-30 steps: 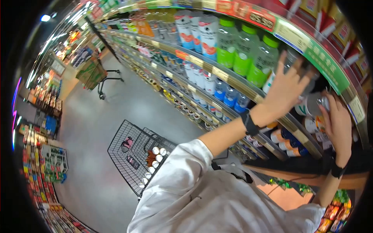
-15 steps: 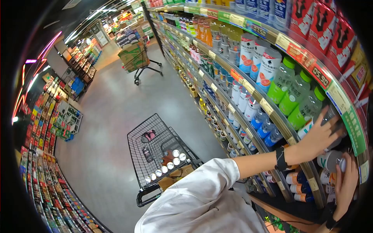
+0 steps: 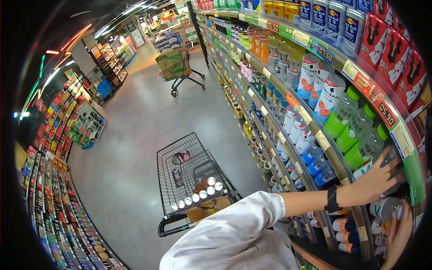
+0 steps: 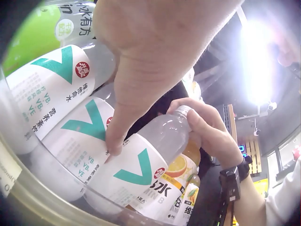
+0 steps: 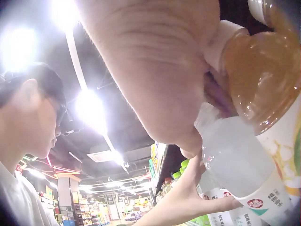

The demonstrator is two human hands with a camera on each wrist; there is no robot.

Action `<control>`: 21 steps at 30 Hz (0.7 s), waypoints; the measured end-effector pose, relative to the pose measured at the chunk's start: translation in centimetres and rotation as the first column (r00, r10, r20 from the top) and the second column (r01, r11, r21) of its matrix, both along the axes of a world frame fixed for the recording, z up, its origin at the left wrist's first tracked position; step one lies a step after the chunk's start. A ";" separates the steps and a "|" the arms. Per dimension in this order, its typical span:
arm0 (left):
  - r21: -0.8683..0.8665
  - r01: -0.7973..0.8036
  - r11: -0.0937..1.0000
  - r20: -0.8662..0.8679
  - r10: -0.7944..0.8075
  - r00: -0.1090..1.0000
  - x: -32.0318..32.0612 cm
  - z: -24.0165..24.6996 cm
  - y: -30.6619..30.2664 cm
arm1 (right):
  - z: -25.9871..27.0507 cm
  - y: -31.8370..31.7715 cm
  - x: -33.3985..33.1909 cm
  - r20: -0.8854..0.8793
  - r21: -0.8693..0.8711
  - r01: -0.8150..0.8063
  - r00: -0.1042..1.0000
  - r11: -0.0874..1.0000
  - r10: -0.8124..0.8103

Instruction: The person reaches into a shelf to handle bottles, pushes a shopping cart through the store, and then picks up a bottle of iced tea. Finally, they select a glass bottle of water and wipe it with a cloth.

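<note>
Three clear bottles with white labels and a green V lie side by side on the shelf. My left hand (image 3: 373, 182) reaches over them with fingers spread. In the left wrist view, the left thumb (image 4: 117, 136) touches between the middle bottle (image 4: 87, 136) and the end bottle (image 4: 136, 174). Curled fingers of my right hand (image 4: 207, 125) grip the end bottle's cap (image 4: 182, 110). The right wrist view shows that bottle (image 5: 240, 155) between both hands, beside an orange drink bottle (image 5: 263, 75).
Green-labelled bottles (image 3: 364, 146) stand beside the left hand, with red packs (image 3: 396, 58) on the shelf above. A wire cart (image 3: 180, 148) holding white-topped cans is in the aisle; another cart (image 3: 175, 67) with a green box stands farther off. A price rail (image 3: 411, 171) runs above the hands.
The head view has swung, so the shelf and both hands appear farther right and lower, and more of the aisle shows. Both hands stay at the same bottles.
</note>
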State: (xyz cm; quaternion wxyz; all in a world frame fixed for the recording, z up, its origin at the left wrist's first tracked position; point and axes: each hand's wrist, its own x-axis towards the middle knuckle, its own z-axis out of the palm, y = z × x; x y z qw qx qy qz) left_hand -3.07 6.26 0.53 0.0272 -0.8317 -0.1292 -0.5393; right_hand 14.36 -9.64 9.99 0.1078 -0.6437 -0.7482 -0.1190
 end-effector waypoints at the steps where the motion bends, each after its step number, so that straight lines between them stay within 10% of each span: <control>1: 0.000 0.012 1.000 0.007 -0.012 1.000 0.0 0.1 0.0 | -0.8 0.2 1.3 0.015 0.020 -0.003 1.000 1.000 0.003; 14: 0.302 0.186 0.935 0.169 -0.244 0.955 3.7 -2.7 0.0 | -0.2 0.9 -1.7 0.395 0.257 0.156 0.884 0.954 -0.251; 21: 0.247 0.293 0.923 0.210 -0.347 0.914 5.5 -3.9 -1.6 | 0.2 0.8 -5.3 0.177 0.332 0.121 0.966 0.936 -0.188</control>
